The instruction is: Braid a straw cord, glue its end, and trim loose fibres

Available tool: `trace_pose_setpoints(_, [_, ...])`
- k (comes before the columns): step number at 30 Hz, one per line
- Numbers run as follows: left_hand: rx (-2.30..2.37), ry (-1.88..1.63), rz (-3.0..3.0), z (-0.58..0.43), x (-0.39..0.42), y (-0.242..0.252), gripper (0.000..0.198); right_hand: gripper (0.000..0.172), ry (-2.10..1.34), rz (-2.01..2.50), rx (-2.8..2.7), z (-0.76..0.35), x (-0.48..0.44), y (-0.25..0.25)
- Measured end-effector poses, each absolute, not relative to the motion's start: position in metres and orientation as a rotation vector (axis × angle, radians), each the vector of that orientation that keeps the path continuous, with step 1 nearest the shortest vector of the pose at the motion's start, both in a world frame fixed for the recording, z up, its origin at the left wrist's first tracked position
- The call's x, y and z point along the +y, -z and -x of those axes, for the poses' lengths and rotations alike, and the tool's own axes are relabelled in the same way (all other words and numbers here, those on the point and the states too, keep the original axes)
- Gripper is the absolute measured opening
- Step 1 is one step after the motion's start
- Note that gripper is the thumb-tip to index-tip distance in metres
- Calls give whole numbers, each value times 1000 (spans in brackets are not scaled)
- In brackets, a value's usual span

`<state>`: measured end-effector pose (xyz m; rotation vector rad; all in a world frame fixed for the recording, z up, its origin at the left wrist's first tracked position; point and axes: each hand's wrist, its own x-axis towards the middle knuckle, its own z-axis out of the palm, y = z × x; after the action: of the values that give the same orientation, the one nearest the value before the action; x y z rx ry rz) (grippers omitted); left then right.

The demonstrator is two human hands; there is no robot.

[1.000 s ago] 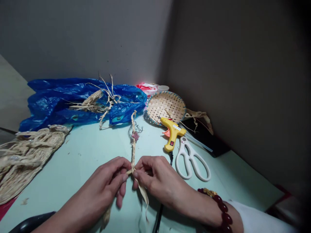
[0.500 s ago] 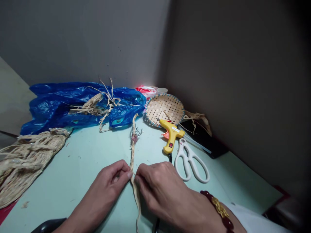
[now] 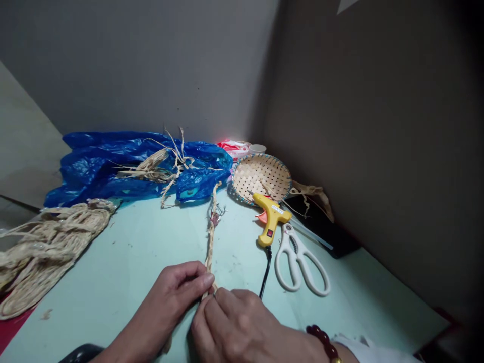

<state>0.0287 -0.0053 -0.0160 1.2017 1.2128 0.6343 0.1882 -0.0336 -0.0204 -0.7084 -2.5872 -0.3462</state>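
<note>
A thin braid of pale dried plant fibre [image 3: 210,244] runs away from me along the table, with a small dark reddish knot or clip and frayed threads on its far part. My left hand [image 3: 174,297] pinches the braid between thumb and fingers near its close end. Just beside it on the right, my right hand [image 3: 238,322] is closed on the fibre strands, its fingertips touching the left hand's. The strands under my right hand are mostly hidden. A dark red bead bracelet [image 3: 321,338] is on my right wrist.
Beyond my right hand lie a yellow glue gun [image 3: 270,222] and white scissors [image 3: 300,259]. A woven basket [image 3: 260,174], a blue plastic bag [image 3: 102,161] and fibre bundles [image 3: 151,166] stand at the back. Braided fibre coils [image 3: 56,247] lie at left.
My right hand has moved left and closer to me, over the near strands, and now touches the left hand. The left hand still pinches the braid. The view has shifted slightly.
</note>
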Motion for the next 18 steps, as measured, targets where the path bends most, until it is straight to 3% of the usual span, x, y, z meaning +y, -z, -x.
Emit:
trace_pose_setpoints(4, [1193, -653, -1145, -28, -5, 16, 29, 12, 34, 828, -2513, -196, -33, 9])
trace_pose_setpoints(9, [1061, -625, -1097, -23, -6, 16, 32, 30, -804, 1305, -1940, -205, -14, -9])
trace_pose_setpoints(14, [1010, -612, -1271, -24, -7, 13, 30, 25, -1532, 1051, -1832, -209, 1, 3])
trace_pose_setpoints(18, [1100, -588, -1409, -27, -8, 8, 32, 19, -1513, 1099, -1904, -209, -1, 4])
